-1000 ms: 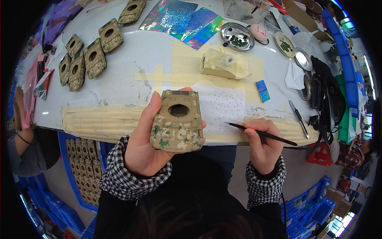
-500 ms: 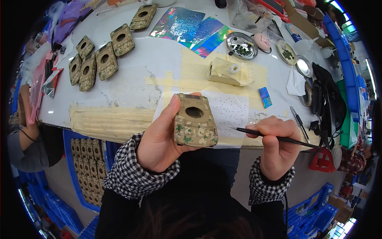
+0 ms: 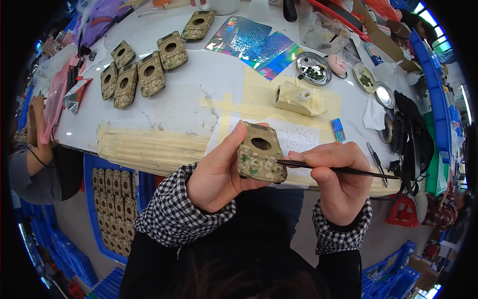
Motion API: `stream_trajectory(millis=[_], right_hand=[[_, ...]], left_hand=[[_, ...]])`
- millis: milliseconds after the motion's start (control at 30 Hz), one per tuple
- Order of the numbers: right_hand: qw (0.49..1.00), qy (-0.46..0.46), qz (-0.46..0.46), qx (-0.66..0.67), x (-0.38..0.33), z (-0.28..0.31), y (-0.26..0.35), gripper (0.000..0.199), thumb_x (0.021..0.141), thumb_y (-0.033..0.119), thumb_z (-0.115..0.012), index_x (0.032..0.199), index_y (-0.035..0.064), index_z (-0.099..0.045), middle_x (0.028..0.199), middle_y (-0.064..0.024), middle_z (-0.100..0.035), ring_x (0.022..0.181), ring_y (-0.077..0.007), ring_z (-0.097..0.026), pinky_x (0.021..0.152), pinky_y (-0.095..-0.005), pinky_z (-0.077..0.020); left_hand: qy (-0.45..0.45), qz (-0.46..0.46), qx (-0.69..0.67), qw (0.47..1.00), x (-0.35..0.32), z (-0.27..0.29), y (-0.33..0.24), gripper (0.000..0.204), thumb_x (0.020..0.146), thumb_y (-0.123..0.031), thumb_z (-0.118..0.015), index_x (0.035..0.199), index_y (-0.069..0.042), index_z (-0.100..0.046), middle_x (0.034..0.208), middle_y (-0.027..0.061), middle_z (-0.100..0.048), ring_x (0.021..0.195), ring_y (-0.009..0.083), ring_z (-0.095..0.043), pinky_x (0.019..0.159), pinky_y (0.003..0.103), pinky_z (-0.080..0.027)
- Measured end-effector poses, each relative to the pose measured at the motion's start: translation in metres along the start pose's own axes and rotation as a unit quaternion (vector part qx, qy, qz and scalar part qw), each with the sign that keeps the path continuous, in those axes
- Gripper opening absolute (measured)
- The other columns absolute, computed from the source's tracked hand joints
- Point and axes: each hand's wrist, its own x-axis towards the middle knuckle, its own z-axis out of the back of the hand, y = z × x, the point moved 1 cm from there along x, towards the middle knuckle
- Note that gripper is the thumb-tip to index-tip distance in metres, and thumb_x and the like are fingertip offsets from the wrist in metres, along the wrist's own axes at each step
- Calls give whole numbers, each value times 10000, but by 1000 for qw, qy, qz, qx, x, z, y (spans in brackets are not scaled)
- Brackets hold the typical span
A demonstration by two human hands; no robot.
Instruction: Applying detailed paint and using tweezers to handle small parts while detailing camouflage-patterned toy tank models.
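My left hand (image 3: 219,172) is wrapped round a camouflage model tank hull (image 3: 261,162) with a round hole in its top, tilted toward me. In my right hand (image 3: 343,172) is a pair of slim black tweezers (image 3: 366,173), pinched between thumb and fingers. Its pointed tip meets the hull's right side, just below the hole; whether anything tiny sits at the tip is too small to tell. Beneath both hands lies a white sheet (image 3: 298,137) dotted with tiny dark specks, partly hidden by the hull.
Several similar hulls (image 3: 150,74) stand at the far left, and more fill a blue crate (image 3: 89,199) below the table. A taped block (image 3: 294,98), shiny foil sheets (image 3: 244,37) and a round tin of dark bits (image 3: 326,74) lie beyond. Another person's arm (image 3: 37,154) shows at left.
The tweezers' tip has come from beside the hull onto its surface. The table and its things have shifted to the right in view, the hull with them.
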Motion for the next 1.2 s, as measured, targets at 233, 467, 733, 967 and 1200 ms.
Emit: stream_trajectory(millis=[233, 467, 733, 967, 1200], right_hand=[[1000, -3, -15, -11, 2, -2, 2, 105, 828, 16, -653, 919, -36, -645, 893, -123, -662, 816, -176, -639, 737, -271, -493], [1000, 0, -8, -23, 3, -2, 0, 114, 821, 21, -666, 920, -33, -651, 882, -118, -662, 802, -171, -638, 721, -266, -492], [1000, 3, -7, -28, 3, -3, 1, 118, 820, 27, -668, 923, -28, -653, 879, -119, -662, 797, -178, -639, 719, -268, -491], [1000, 4, -8, -24, 4, -2, 2, 132, 809, 23, -677, 928, -29, -655, 877, -121, -666, 809, -186, -643, 731, -273, -493], [1000, 3, 5, -28, 4, -3, 1, 135, 803, 21, -682, 925, -29, -655, 883, -122, -668, 811, -192, -645, 736, -280, -496]], left_hand=[[-4, 4, -6, 1000, 0, -1, 0, 536, 981, -466, -280, 1318, -63, -387, 1116, 108, -577, 928, 212, -634, 781, 344, -559], [-5, 7, -4, 1000, 0, -1, -1, 546, 980, -472, -275, 1325, -63, -382, 1091, 118, -592, 881, 229, -650, 722, 313, -565], [-4, 5, -8, 1000, 0, -1, -1, 542, 982, -469, -272, 1332, -69, -374, 1115, 122, -581, 923, 218, -637, 770, 334, -558], [3, 8, -14, 1000, 1, 1, -1, 540, 982, -469, -270, 1337, -73, -367, 1121, 125, -581, 928, 218, -639, 772, 332, -561], [4, 9, -13, 1000, 0, 1, -1, 542, 981, -469, -271, 1338, -73, -367, 1113, 127, -589, 909, 224, -648, 736, 316, -569]])
